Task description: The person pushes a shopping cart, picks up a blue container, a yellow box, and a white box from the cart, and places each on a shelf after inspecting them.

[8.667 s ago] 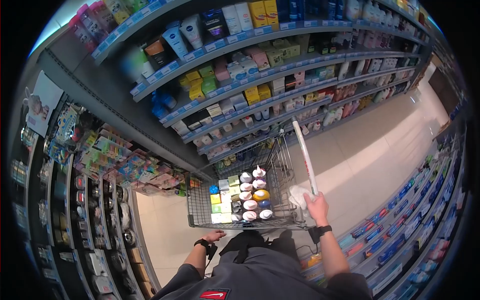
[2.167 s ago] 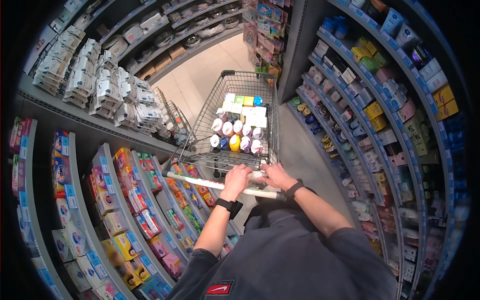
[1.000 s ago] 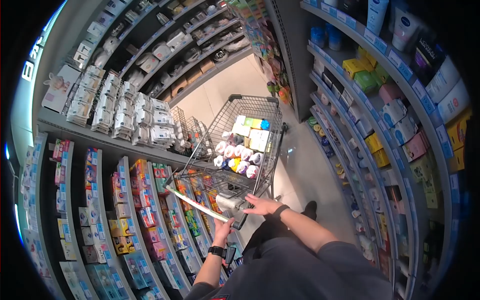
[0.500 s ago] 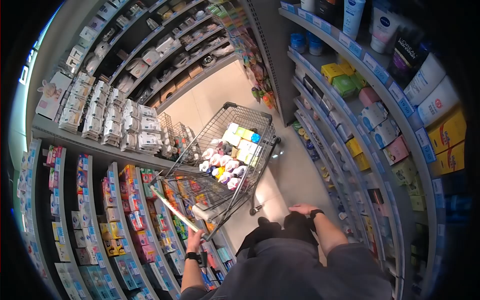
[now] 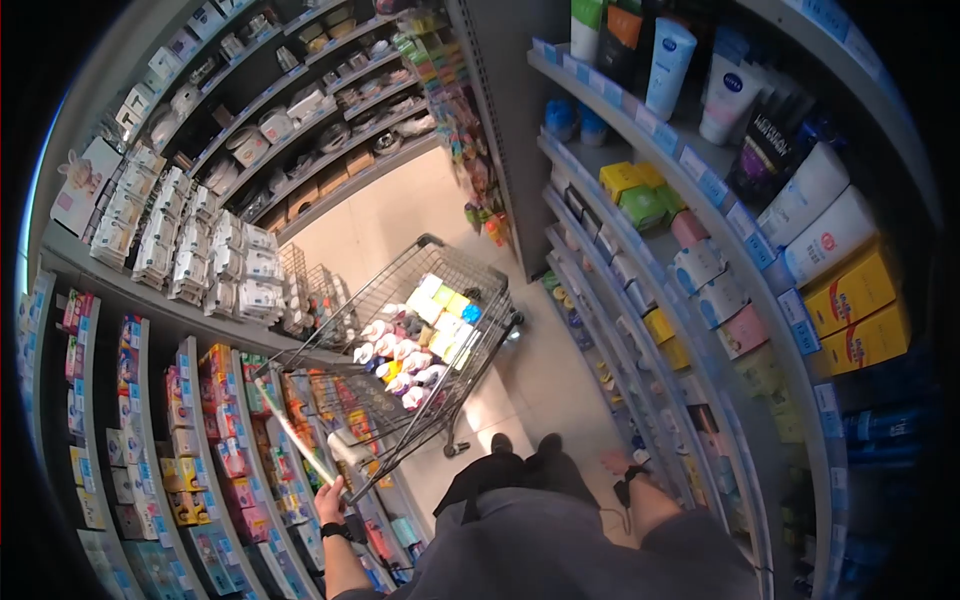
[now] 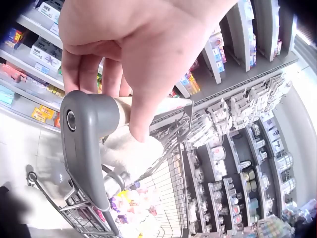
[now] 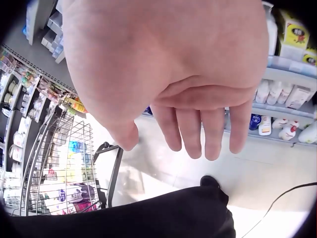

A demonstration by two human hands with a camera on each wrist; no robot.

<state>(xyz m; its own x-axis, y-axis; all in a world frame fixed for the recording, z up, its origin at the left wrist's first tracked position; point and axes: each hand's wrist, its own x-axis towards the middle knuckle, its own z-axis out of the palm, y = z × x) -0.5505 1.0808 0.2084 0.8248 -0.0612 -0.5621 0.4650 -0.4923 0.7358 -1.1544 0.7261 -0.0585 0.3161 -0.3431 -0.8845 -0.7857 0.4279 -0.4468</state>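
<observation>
Although the wire shopping cart (image 5: 430, 241) already carries bottles (image 5: 408, 362) and small boxes (image 5: 457, 304), what is left cannot be told, and it stands ahead and leftward, the left hand (image 6: 138, 44) curled round its handlebar (image 5: 290, 432), the empty right hand (image 7: 173, 69) hanging apart with fingers loosely extended.

Wrist views' top edges cut off the left hand (image 6: 141, 47) and right hand (image 7: 168, 64); bottles (image 5: 405, 350) too small to read

L grip (image 6: 141, 44) curled, R grip (image 7: 173, 72) relaxed, w/ fingers (image 7: 188, 129) extended
</observation>
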